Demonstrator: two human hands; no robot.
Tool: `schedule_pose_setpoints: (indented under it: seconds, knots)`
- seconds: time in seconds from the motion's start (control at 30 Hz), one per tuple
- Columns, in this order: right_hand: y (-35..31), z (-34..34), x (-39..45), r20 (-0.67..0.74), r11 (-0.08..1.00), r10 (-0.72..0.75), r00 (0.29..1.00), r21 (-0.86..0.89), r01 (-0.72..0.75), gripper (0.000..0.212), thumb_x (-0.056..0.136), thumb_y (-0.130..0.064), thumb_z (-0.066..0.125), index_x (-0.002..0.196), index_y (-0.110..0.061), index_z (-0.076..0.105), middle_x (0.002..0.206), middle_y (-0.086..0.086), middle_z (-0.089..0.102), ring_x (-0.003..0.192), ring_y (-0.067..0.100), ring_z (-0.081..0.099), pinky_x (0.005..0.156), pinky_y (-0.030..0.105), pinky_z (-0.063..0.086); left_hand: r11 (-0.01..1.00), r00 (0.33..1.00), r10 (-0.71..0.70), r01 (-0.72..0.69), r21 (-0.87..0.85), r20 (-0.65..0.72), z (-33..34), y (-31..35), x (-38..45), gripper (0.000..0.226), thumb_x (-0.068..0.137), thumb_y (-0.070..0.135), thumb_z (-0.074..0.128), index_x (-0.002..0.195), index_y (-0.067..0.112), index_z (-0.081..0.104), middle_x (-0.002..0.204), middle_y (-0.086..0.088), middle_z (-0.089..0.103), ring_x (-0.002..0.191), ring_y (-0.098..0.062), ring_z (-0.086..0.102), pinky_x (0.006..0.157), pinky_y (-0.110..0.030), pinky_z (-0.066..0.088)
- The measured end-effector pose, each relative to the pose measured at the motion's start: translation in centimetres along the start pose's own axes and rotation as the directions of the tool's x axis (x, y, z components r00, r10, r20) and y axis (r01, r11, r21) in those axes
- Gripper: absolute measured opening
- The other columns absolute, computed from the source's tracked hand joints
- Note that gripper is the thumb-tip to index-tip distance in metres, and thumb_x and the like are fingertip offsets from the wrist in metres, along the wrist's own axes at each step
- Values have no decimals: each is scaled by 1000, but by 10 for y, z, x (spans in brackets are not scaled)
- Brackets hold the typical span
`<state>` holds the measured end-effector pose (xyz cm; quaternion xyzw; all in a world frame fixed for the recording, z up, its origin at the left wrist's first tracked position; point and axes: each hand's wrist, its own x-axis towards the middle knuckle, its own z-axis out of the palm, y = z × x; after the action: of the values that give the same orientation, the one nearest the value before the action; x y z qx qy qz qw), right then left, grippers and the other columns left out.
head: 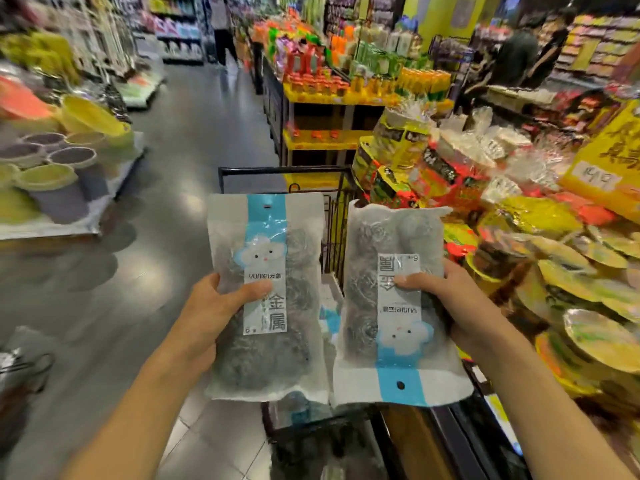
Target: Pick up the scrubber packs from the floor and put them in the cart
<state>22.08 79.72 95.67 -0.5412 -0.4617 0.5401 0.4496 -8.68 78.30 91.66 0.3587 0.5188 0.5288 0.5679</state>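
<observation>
A: Status on the hands?

B: Left hand (204, 303) grips the left scrubber pack (268, 292) by its left edge, thumb pressed across the front label, other fingers hidden behind the pack. Right hand (460, 306) grips the right scrubber pack (394, 306) by its right edge, same way: thumb on the label, fingers behind.

A: Orientation of the packs?

B: Both held up flat, faces toward the camera, side by side, edges close or just overlapping near the bottom. Left one is upright, hang hole at the top. Right one is upside down, hang hole at the bottom, print inverted. Each has a blue stripe with a white cloud figure, and grey steel-wool balls show through the clear film.

A: Where are they relative to the cart?

B: Above it. The cart (287, 173) is straight ahead, black frame; its far rim shows over the packs and its near end below them. Neither pack touches it. Can't tell what's inside; the packs cover most of the basket.

A: Surroundings?

B: Shop aisle with a grey glossy floor (194, 133). Stacked plastic basins (69, 147) on a low stand at the left. At the right, a display heaped with wrapped goods (450, 161) and round foil-wrapped items. Yellow shelves (329, 98) with bottles are beyond the cart. Blurred people are at the back.
</observation>
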Motion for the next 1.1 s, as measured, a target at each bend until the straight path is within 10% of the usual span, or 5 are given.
schedule_pose_setpoints:
  seconds: [0.4,0.93,1.1]
  knots:
    - [23,-17,213,174,995,97,980,11,-100,29,85,2,71,114,-5,71,101,14,80,85,28,77,66,35,64,990,953,-131,142,20,-271,40,-17,150,46,78,10,83,120,5,65,92,-10,81,77,-25,79,56,-30,61]
    - [171,1,409,163,961,275,948,-54,-270,37,86,-1,73,122,-11,68,104,10,80,93,29,78,75,39,61,950,908,-244,294,103,-342,25,-140,348,53,74,17,88,121,8,65,100,-5,81,90,-25,79,86,-47,62]
    - [236,6,453,142,944,318,938,-140,-299,31,85,-4,75,114,-14,72,98,6,81,86,24,79,72,37,63,939,899,-256,319,130,-356,12,-198,389,38,79,13,86,111,16,66,93,2,82,84,-17,79,75,-38,65]
